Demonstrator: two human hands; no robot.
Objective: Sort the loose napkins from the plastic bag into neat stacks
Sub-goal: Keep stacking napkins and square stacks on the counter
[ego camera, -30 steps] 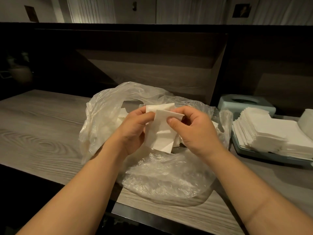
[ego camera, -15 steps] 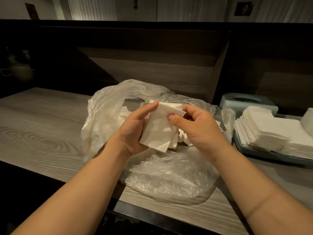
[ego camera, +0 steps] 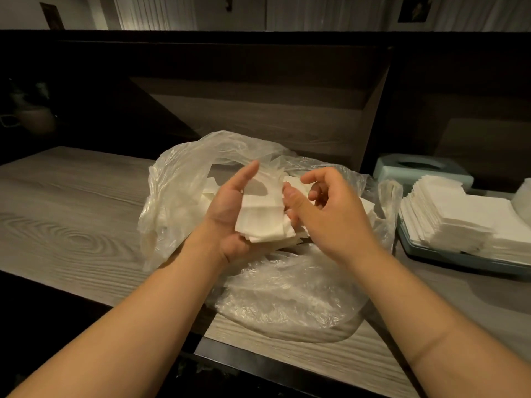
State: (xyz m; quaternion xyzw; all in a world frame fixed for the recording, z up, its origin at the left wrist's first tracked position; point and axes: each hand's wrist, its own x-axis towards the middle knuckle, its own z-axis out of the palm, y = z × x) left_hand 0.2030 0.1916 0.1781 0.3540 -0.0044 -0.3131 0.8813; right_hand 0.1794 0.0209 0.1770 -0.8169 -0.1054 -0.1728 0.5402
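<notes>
The wooden counter (ego camera: 71, 214) stretches wide and bare to the left of both hands, its dark front edge running diagonally below the forearms; a dark panelled wall closes it off beyond the fingertips. On it lies the crumpled clear plastic bag (ego camera: 287, 297), spreading under and around both hands, its mouth gaping just past the fingertips and its near rim reaching almost to the counter's front edge. To the right of the right hand, just past the bag's edge, a blue-green tray (ego camera: 413, 248) carries neat stacks of napkins (ego camera: 459, 219), with a matching tissue box (ego camera: 419, 168) behind them. The left hand (ego camera: 230, 208) is held above the bag, palm turned inward, fingers straight and together, with a small sheaf of loose napkins (ego camera: 260, 222) lying against the palm and fingers. The right hand (ego camera: 324, 208) sits just beside that sheaf, fingers loosely curled and spread apart, thumb tip touching the napkins' right edge, holding nothing. More loose napkins show inside the bag beyond the right fingers.
</notes>
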